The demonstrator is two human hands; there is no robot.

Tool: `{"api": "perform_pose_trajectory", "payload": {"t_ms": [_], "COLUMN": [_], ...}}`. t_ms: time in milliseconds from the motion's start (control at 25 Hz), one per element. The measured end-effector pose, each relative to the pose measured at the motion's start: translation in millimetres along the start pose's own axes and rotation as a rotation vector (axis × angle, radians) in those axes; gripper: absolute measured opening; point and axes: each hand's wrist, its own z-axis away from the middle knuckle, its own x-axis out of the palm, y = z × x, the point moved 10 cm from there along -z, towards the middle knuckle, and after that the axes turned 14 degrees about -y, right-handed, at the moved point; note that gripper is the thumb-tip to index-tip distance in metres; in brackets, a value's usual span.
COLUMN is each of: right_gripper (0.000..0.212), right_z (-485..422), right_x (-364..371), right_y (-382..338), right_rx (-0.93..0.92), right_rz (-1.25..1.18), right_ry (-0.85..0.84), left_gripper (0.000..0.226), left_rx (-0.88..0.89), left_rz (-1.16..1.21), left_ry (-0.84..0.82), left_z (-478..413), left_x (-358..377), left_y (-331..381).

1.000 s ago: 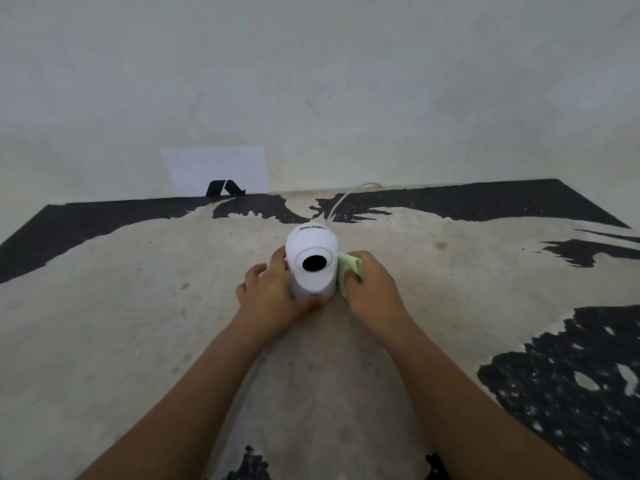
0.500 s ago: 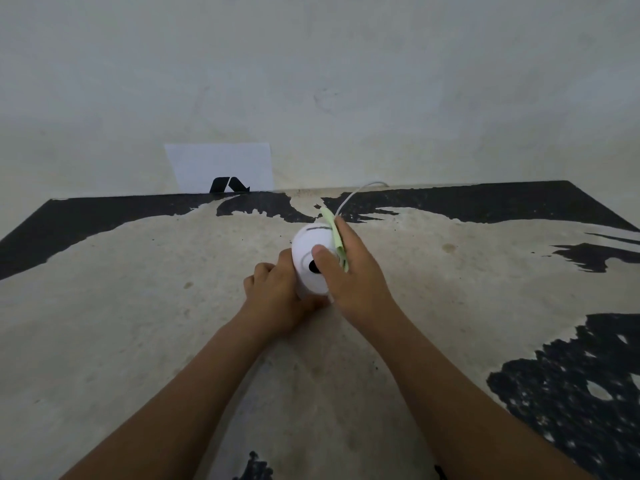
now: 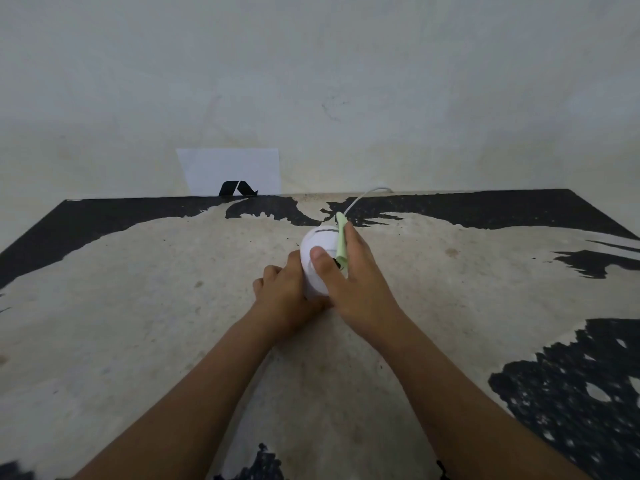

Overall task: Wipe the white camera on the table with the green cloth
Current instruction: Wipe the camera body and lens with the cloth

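Note:
The white camera (image 3: 317,242) stands upright near the middle of the table (image 3: 138,306), its round face turned toward me. My left hand (image 3: 282,294) is wrapped around its lower left side and base. My right hand (image 3: 353,275) lies over the camera's front and right side, thumb pressed on the face, covering most of the dark lens. The green cloth (image 3: 341,242) is pinched under my right fingers against the camera, a folded strip sticking up past its top. A white cable (image 3: 360,199) runs from behind the camera to the table's far edge.
The table is worn beige with black patches along the far edge and at the right. A white sheet (image 3: 230,169) with a black mark leans on the wall (image 3: 311,81) at the back left.
My right hand has swept with the cloth from the camera's right side up over its front, now covering the lens. My left hand kept its hold on the base.

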Motion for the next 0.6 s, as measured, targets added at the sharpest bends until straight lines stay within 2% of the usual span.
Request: {"api": "perform_pose_trajectory", "payload": {"t_ms": [120, 240, 400, 600], "right_gripper": [0.060, 0.060, 0.069, 0.048], "right_z": [-18, -13, 10, 6], "right_x": [-8, 4, 7, -12], "right_y": [13, 40, 37, 22], "right_rx": [0.057, 0.151, 0.085, 0.053], "right_rz": [-0.065, -0.255, -0.243, -0.110], "right_ry": [-0.028, -0.096, -0.076, 0.031], "left_gripper": [0.089, 0.089, 0.087, 0.086], "left_rx": [0.023, 0.046, 0.048, 0.021], "left_rz": [0.062, 0.079, 0.090, 0.075], "left_ry": [0.051, 0.079, 0.064, 0.066], "left_z": [4, 8, 6, 7], "left_x": [-5, -6, -4, -5], "left_y": [1, 3, 2, 2]}}
